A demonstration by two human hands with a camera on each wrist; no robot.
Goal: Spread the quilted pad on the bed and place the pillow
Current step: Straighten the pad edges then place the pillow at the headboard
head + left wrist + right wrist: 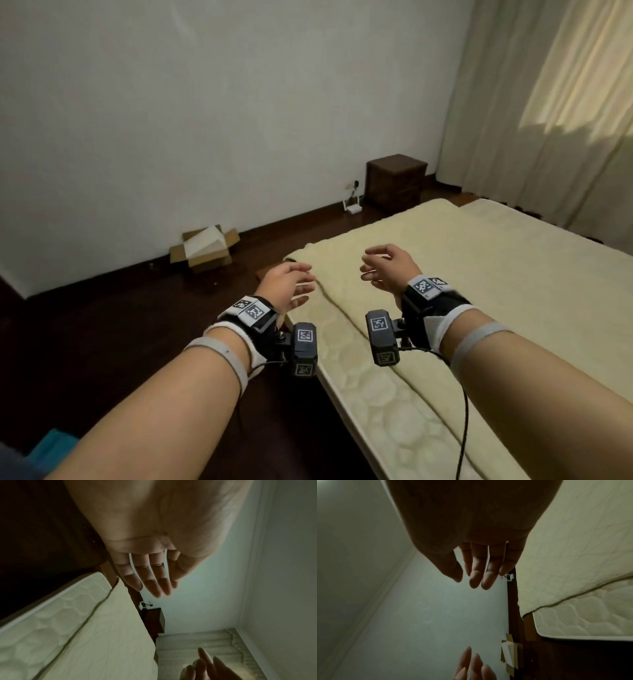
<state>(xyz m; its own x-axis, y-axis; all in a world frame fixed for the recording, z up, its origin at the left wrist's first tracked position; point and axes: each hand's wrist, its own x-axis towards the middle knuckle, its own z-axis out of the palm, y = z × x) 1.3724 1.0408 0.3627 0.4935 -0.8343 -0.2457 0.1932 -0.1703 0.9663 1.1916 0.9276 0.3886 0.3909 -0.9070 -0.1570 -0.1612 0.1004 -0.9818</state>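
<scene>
— How are the hands held?

— The left hand (289,286) and the right hand (388,269) are raised side by side, palms turned toward each other, fingers loosely extended; nothing is gripped by either.

— And the quilted pad (445,260)?

— It is seen beneath and beyond both hands, laid over the mattress (387,397). Its corner lies just past the left hand's fingertips, and a long fold is seen running back beneath the right wrist. A strip of bare mattress is left showing below the wrists.

— The pillow?

— It cannot be made out in any view.

— What else is seen?

— A cardboard box (205,248) is seen on the dark floor left of the left hand; a wooden cabinet (395,183) stands far beyond the right hand, beside the curtain (548,113).
</scene>
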